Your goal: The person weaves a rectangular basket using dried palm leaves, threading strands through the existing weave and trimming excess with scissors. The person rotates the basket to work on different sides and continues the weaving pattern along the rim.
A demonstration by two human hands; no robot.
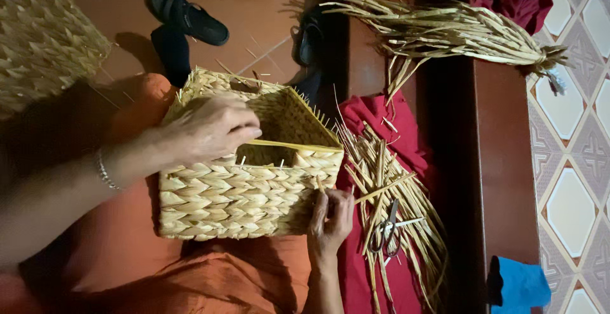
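In the head view, a woven straw basket (248,187) is lying on the person's lap, on orange cloth (190,276). The left hand (213,130) is resting over the basket's top rim, its fingers curled together and pinching a flat yellow straw strip (292,145) that is running from the fingertips across the basket's opening. The right hand (330,219) is pressing against the basket's lower right corner, fingers close together on the weave. Just beyond the right fingers, loose straw strips (387,206) are lying on red cloth (375,123), with scissors (387,231) on top. Farther off, a tied straw bundle (457,31) is lying, and a black sandal (187,15) beyond the left fingers.
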